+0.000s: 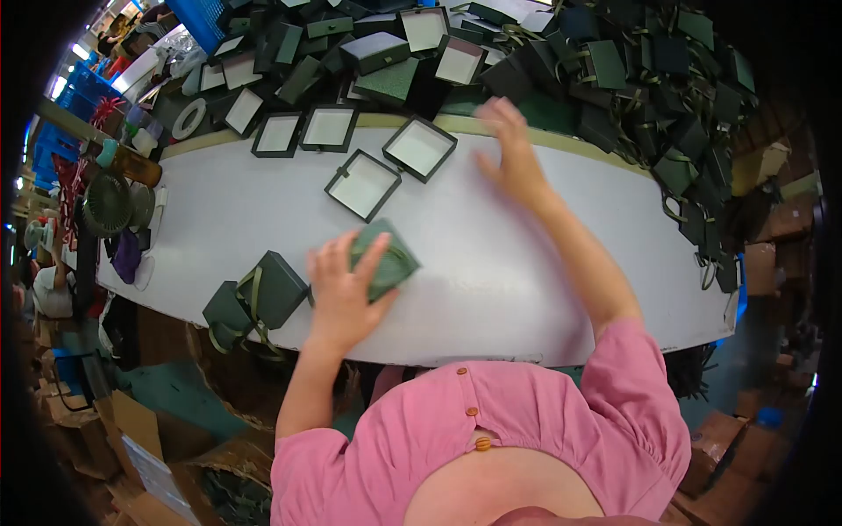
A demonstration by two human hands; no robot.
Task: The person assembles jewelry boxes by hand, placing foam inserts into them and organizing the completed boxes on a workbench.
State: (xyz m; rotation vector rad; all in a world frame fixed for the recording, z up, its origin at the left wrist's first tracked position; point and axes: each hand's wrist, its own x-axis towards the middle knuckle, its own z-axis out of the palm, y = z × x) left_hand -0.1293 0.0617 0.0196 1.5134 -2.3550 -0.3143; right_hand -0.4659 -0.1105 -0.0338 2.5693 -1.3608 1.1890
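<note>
My left hand (346, 285) lies on a small green box (387, 259) on the white table, its fingers spread over the box's left side. Up and to the right, my right hand (511, 153) is raised with its fingers apart, slightly blurred, holding nothing. Between the hands and the pile are open dark trays with white insides, one (363, 185) tilted near the middle and another (420, 149) touching or close to its upper right. Beside my left hand, at the table's front edge, sit dark green boxes (279, 290) with green ribbons.
A large heap of dark green boxes (607, 66) with ribbons covers the back and right. A tape roll (189, 118), a small fan (108, 202) and a jar (132, 163) stand at the left. Cardboard boxes (140, 438) are on the floor; another person (53, 289) is far left.
</note>
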